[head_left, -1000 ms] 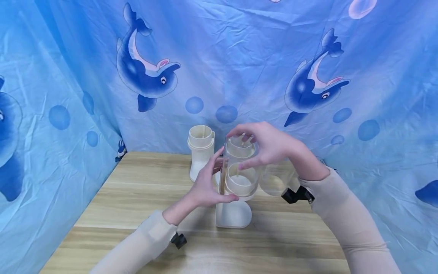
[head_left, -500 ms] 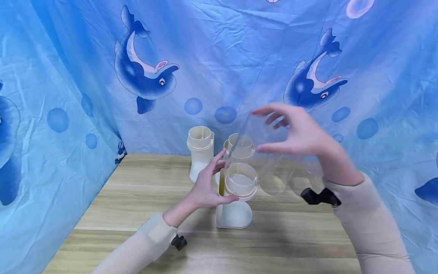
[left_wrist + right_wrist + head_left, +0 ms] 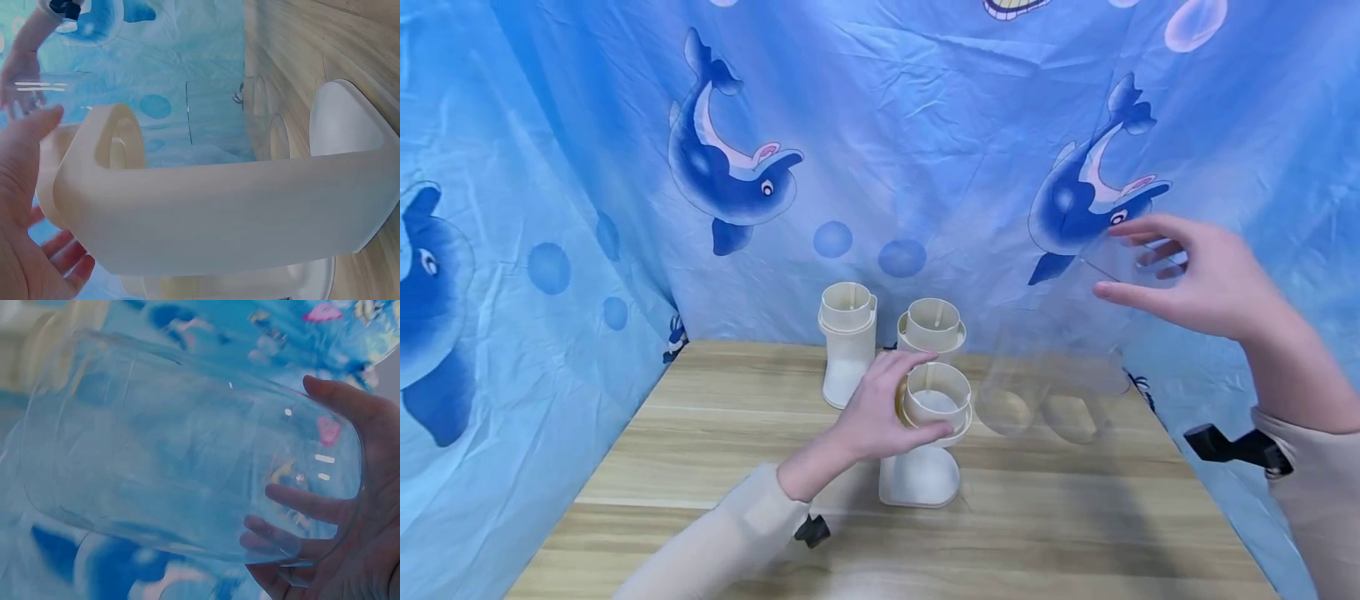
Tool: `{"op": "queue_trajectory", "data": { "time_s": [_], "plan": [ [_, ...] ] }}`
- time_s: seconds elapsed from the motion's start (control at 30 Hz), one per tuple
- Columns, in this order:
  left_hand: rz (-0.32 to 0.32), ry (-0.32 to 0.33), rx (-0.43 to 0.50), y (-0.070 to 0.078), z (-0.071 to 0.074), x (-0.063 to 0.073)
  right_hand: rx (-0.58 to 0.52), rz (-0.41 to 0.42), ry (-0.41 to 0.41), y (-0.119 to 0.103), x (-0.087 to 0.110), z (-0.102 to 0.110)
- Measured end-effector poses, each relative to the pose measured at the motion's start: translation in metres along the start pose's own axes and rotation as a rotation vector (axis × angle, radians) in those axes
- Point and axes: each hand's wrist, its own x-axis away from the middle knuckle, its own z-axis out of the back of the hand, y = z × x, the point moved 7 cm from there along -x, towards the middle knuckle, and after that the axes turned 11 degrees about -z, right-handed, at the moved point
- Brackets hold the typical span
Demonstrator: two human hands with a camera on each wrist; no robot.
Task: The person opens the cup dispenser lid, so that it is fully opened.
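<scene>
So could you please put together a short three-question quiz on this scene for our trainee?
1. True or false: the left hand grips the nearest cream base standing on the wooden table.
2. What does the right hand hold? A) a cream lid B) a clear container C) nothing
3. How many cream bases stand on the table in the head view?

Key
1. True.
2. B; it is held in the air, to the right of the bases.
3. Three: the gripped one, one behind it and one at rear left.
</scene>
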Motion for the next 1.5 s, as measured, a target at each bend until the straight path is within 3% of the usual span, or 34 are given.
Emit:
{"op": "queue_trajectory", "data": {
  "time_s": [0.17,0.37,0.47,0.57,0.73,0.83,1.07,1.17,1.37,1.5],
  "plan": [
    [0.034,0.012,0.026,-0.002,0.001,0.0,0.103,-0.138,0.031,0.036,-0.007,-0.001],
    [0.003,-0.075,0.181,-0.013,0.006,0.0,0.173,-0.259,0.059,0.077,-0.011,-0.001],
    [-0.033,-0.11,0.216,-0.013,0.012,0.0,0.192,-0.288,0.061,0.092,-0.012,-0.002],
    [-0.045,-0.117,0.153,-0.006,0.015,0.0,0.215,-0.307,0.057,0.103,-0.014,-0.004],
    [0.063,-0.076,0.0,0.0,0.013,-0.001,0.241,-0.344,0.031,0.115,-0.017,-0.008],
    [0.091,-0.058,-0.018,0.0,0.015,-0.001,0.24,-0.365,0.03,0.12,-0.017,-0.01],
    [-0.017,-0.121,0.054,-0.002,0.028,0.001,0.234,-0.402,0.063,0.137,-0.018,-0.01],
    [-0.045,-0.137,0.033,0.0,0.032,0.002,0.236,-0.427,0.074,0.146,-0.018,-0.012],
    [0.067,-0.082,-0.069,-0.002,0.038,0.004,0.259,-0.454,0.097,0.163,-0.022,-0.018],
    [0.129,-0.046,0.016,-0.009,0.041,0.005,0.271,-0.476,0.115,0.174,-0.024,-0.023]
  ]
}}
